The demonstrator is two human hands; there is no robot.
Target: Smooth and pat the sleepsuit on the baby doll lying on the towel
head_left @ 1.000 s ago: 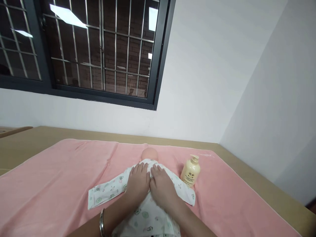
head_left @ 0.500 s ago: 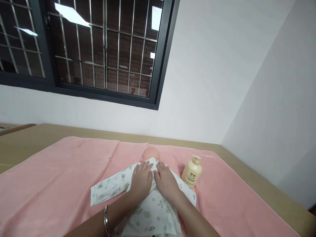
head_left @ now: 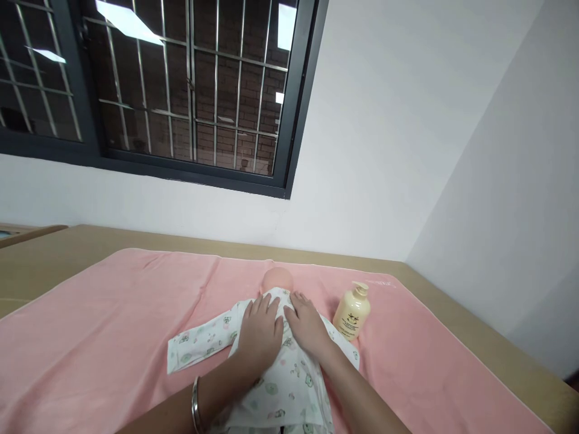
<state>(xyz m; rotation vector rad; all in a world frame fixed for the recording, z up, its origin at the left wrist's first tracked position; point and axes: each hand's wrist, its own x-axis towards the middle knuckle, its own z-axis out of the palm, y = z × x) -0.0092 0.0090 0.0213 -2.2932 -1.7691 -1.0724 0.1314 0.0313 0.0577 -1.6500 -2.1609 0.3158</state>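
Observation:
A baby doll (head_left: 277,279) lies on its back on a pink towel (head_left: 104,319), dressed in a white printed garment (head_left: 280,386) with sleeves spread to either side. My left hand (head_left: 259,331), a metal bangle on its wrist, lies flat and open on the doll's chest. My right hand (head_left: 307,325) rests flat beside it, fingers stretched out toward the doll's neck. Both hands press on the garment and hold nothing.
A cream pump bottle (head_left: 351,313) stands upright on the towel just right of the doll. The towel covers a tan table (head_left: 479,343) set against white walls. A barred dark window (head_left: 181,90) fills the upper left.
Both hands have slid a little up the doll's chest toward its neck and stay flat. The view has shifted slightly; the bottle has not moved.

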